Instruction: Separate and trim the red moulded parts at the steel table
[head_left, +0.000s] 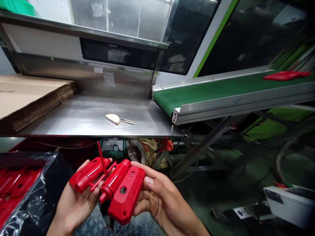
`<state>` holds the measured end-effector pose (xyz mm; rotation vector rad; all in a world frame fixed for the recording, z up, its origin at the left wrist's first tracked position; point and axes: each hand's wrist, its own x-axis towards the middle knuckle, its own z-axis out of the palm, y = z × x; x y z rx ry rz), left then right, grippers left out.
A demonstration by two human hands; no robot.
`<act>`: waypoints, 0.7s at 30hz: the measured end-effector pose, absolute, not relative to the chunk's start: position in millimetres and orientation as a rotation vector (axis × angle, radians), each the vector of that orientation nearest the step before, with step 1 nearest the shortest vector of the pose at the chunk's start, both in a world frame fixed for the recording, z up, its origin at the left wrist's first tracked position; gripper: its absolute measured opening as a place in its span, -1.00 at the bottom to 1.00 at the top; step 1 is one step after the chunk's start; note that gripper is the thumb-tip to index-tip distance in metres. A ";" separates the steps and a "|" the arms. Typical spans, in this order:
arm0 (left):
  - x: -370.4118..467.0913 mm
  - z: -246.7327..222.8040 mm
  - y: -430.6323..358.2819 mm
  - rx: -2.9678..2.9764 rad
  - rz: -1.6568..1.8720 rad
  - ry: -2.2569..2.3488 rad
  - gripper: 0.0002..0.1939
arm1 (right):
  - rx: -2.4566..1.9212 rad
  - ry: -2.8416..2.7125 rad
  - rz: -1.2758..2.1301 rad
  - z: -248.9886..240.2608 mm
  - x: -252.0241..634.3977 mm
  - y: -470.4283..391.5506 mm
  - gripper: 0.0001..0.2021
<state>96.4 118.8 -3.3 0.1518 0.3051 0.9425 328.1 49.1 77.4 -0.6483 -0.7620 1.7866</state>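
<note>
Between my hands, in front of my lap, is a red plastic molding (115, 182) with a thin sprue standing up from its middle runner. My left hand (75, 203) grips its left half, a flat housing shell beside a ribbed cylinder, with the thumb near the runner. On the other side my right hand (157, 190) holds the right half by its outer edge, thumb on top and fingers beneath. That half has a glossy cylinder and a shell with a round hole. On the metal table beyond lies a small tool (113, 118) with a pale half-round head and a metal shaft.
A stack of flat cardboard (36, 95) covers the table's left side. At lower left, a plastic-lined box (49, 193) holds several red parts. A green conveyor belt (209, 90) slopes down to the table from the right, carrying another red part (286, 75). An orange-handled tool (166, 145) hangs below the table edge.
</note>
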 end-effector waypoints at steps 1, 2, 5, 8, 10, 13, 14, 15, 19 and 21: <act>98.7 -5.2 118.6 0.127 0.944 0.302 -0.52 | -0.649 -0.752 1.782 77.8 327.1 48.5 -0.58; 101.3 -6.6 118.0 0.095 0.946 0.301 -0.54 | -0.643 -0.748 1.785 78.2 325.5 47.9 -0.57; 107.5 -8.1 114.6 -0.008 0.956 0.289 -0.58 | -0.642 -0.734 1.781 79.0 318.6 46.6 -0.53; 110.4 -1.3 108.9 -0.067 1.007 0.356 -0.54 | -0.618 -0.669 1.759 74.9 312.9 49.1 -0.60; 113.1 12.4 103.2 -0.079 1.093 0.517 -0.45 | -0.580 -0.577 1.743 68.2 311.9 52.4 -0.65; 120.9 44.6 93.2 -0.015 1.228 0.794 -0.45 | -0.594 -0.413 1.730 56.6 314.0 56.3 -0.62; 123.6 55.5 90.4 0.013 1.244 0.854 -0.45 | -0.608 -0.377 1.737 53.6 314.9 56.8 -0.60; 125.5 64.5 88.2 0.032 1.252 0.894 -0.44 | -0.623 -0.352 1.744 51.5 315.7 56.8 -0.58; 120.8 68.5 86.0 0.055 1.261 0.900 -0.41 | -0.629 -0.364 1.760 50.0 317.7 55.0 -0.57; 112.3 53.7 85.8 0.062 1.255 0.797 -0.43 | -0.615 -0.400 1.762 50.6 318.6 54.0 -0.58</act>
